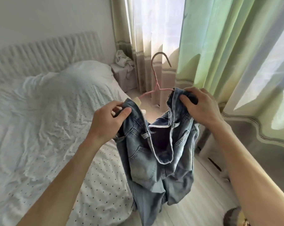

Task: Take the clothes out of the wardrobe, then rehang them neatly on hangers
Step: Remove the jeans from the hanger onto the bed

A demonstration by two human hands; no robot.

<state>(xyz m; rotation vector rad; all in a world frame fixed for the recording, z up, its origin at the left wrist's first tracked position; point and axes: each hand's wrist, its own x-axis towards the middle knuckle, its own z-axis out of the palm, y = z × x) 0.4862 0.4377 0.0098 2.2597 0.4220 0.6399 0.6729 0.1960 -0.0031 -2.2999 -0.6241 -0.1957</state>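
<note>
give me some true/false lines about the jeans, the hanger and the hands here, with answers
1. The left hand and the right hand both grip the jeans at the waistband. True.
2. The hook of the hanger points up. True.
3. The hanger is blue. False: it is pink.
4. The jeans lie flat on the bed. False: they hang in the air from the two hands, beside the bed.
5. The curtain on the right is green. True.
</note>
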